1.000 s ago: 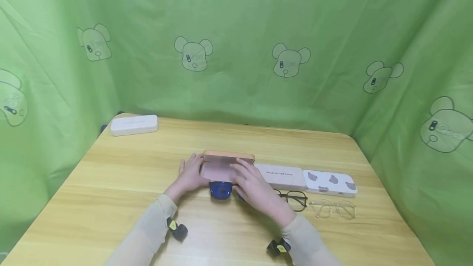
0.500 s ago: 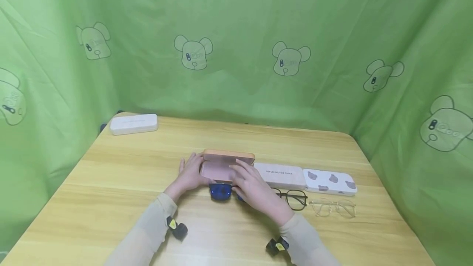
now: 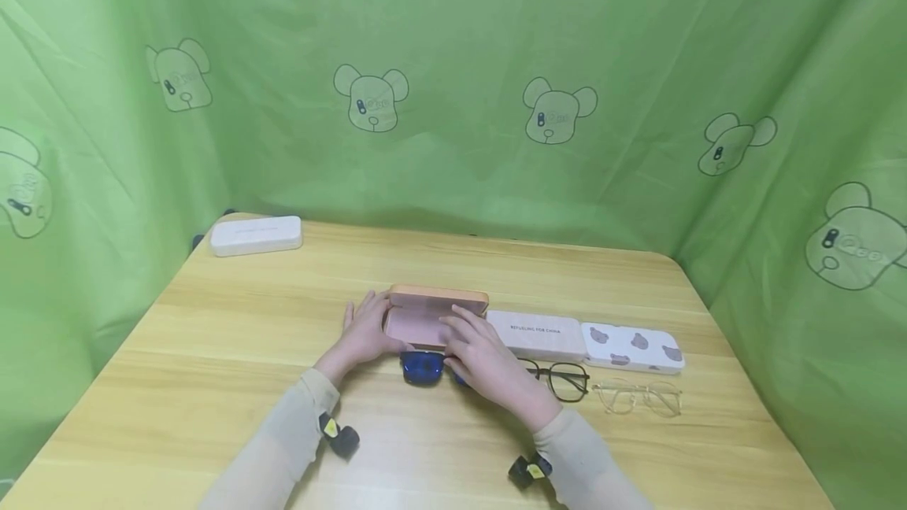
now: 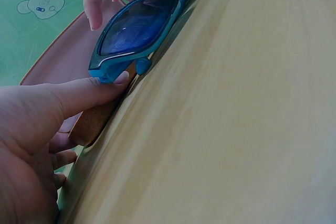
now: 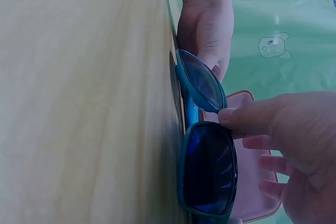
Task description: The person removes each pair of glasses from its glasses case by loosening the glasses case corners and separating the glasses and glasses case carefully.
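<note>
White, a closed case [image 3: 257,236] lies beyond the pink-lined case [image 3: 413,327] to its left, well apart from it. The person's left hand [image 3: 364,333] grasps the pink-lined case at its left end, thumb in front and fingers behind. Blue-lensed sunglasses [image 3: 423,368] are just in front of the pink-lined case, and the right hand [image 3: 490,360], at its right front, pinches them near the bridge. Right of the pink-lined case come a pale lettered case [image 3: 537,337] with black-framed glasses [image 3: 568,382] before it, then a bear-print case [image 3: 634,349] with clear-framed glasses [image 3: 638,398] before it.

Should the left hand loosen, the pink-lined case could slip or its raised lid [image 3: 439,294] drop, as that hand alone seems to steady it. The sunglasses might catch on the case's front edge or the left thumb, both being so near. A small pinch at the bridge could let the frame swivel, and a wide sweep of the right hand could knock the black-framed glasses.

The left wrist view shows the left thumb against or just beside a corner of the frame, a detail too small in the head view. The right wrist view shows both lenses, where the head view has the right hand across much of one. Only the head view takes in the cases right of the pink-lined case; whether the sunglasses touch the table [image 3: 177,376] in front of it, I cannot tell
</note>
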Demonstrator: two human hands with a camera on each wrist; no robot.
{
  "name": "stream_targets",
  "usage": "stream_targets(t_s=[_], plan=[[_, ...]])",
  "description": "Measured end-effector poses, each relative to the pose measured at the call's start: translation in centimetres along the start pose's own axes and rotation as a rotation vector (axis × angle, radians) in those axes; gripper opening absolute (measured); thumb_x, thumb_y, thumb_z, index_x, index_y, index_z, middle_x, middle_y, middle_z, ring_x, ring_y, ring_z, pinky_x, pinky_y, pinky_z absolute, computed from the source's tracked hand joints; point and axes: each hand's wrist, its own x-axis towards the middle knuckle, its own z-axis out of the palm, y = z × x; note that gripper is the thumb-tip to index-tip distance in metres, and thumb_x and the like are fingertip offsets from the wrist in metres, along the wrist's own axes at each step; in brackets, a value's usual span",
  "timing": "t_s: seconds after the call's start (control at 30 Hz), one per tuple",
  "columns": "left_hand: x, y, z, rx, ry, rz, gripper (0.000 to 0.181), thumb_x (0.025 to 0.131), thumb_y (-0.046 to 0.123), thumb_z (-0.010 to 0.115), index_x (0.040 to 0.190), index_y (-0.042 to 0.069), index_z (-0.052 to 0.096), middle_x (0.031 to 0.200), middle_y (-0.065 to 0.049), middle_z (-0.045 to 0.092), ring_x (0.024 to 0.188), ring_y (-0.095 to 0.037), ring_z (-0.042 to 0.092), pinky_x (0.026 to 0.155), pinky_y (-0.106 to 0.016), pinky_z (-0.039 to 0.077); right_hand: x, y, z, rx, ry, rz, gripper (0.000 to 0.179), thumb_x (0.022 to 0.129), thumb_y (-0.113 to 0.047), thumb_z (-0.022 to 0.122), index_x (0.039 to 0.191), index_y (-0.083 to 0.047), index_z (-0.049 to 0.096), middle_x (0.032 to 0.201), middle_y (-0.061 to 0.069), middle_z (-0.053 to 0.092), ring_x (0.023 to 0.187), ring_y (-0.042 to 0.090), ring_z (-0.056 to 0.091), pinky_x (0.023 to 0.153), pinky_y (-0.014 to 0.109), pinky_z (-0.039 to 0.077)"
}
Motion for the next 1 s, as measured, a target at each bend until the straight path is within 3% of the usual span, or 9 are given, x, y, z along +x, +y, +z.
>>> stream_targets(t_s=[0.8,1.0], plan=[[0.0,0.1,0.1,-0.004,0.006,-0.005,0.098,0.060,0.036,0.089,0.144,0.013,0.045,0.160,-0.009,0.030,0.151,-0.038,0.011,0.119,-0.063,-0.013,0.1,0.2,-1.1,-0.009,-0.007,0.038,0.015,0.083,-0.026,0.076,0.088,-0.013,0.071,0.136,0.013,0.058,0.137,0.037,0.044,0.111,0.055,0.040],[0.0,0.1,0.1,-0.003,0.011,-0.009,0.099,0.059,0.035,0.089,0.145,0.013,0.044,0.160,-0.009,0.030,0.151,-0.038,0.011,0.119,-0.062,-0.013,0.4,0.5,-1.8,-0.010,0.039,0.005,0.018,0.081,-0.024,0.078,0.094,-0.013,0.072,0.132,0.014,0.061,0.132,0.038,0.049,0.109,0.056,0.042]])
